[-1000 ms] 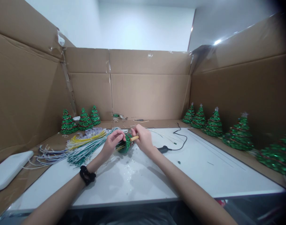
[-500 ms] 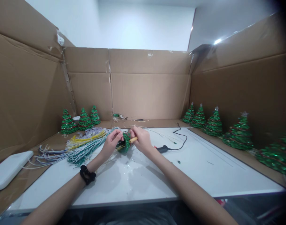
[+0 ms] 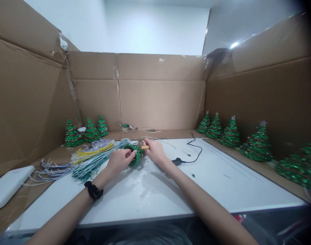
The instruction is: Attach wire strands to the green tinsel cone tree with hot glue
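Observation:
A small green tinsel Christmas tree (image 3: pixel 138 157) lies on its side between my hands, its dark hollow base toward the left. My left hand (image 3: pixel 121 158) is closed at the rim of that base, fingertips pinched on it. A short tan stick (image 3: pixel 145 147) pokes out of my right hand (image 3: pixel 155 150), which is closed around it beside the tree's right end. Whether these right fingers also grip the tree is hidden. Bundles of green-white ties (image 3: pixel 99 161) and yellow ties (image 3: pixel 94 152) lie just left of my left hand.
A black corded tool (image 3: pixel 177 161) lies beyond my right forearm. Finished-looking trees stand along the right (image 3: pixel 257 143) and at the back left (image 3: pixel 72 133). A white device (image 3: pixel 11 185) is at the left edge. Cardboard walls (image 3: pixel 160 102) enclose the white table (image 3: pixel 213 190).
The tree has turned, showing more of its side. My left hand has shifted down and rests against the base rim. The tan stick now lies more level.

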`<state>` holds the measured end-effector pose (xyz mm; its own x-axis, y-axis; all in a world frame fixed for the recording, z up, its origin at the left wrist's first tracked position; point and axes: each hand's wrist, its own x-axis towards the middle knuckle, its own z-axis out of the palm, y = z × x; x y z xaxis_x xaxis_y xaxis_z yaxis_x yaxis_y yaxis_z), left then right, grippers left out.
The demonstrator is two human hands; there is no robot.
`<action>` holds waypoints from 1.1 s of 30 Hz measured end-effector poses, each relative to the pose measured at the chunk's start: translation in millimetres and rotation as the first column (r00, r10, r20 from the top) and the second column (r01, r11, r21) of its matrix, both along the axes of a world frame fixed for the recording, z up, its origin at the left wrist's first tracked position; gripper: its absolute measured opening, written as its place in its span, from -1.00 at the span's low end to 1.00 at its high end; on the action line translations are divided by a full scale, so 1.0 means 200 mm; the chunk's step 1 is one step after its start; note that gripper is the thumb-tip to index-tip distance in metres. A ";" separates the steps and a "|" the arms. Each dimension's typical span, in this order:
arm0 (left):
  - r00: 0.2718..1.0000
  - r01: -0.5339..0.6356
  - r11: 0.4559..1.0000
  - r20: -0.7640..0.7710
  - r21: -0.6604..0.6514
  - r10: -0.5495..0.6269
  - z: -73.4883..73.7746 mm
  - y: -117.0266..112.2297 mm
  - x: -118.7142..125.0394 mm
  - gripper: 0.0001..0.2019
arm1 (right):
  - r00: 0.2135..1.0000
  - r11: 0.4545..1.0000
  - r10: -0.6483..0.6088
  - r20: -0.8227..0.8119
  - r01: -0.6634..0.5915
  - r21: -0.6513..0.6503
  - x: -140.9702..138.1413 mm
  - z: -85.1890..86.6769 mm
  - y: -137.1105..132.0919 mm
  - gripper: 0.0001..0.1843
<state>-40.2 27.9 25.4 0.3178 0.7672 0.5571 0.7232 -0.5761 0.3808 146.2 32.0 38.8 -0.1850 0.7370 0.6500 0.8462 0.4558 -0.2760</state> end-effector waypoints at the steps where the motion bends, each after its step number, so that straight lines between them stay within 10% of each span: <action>1: 1.000 -0.017 1.000 -0.013 0.004 0.017 0.00 0.00 0.00 -0.54 | 1.000 0.999 -0.004 0.015 0.004 -0.032 0.00 0.00 0.00 -0.80; 13: 0.969 0.186 0.933 0.215 -0.308 -0.122 -0.09 0.11 0.01 -0.54 | 0.995 0.989 -0.005 0.096 0.019 -0.149 -0.02 0.00 0.00 -0.84; 33: 0.959 0.251 0.953 0.175 -0.169 -0.222 -0.10 0.06 0.05 -0.60 | 0.988 0.979 -0.018 0.154 0.049 -0.198 -0.04 -0.04 0.00 -0.86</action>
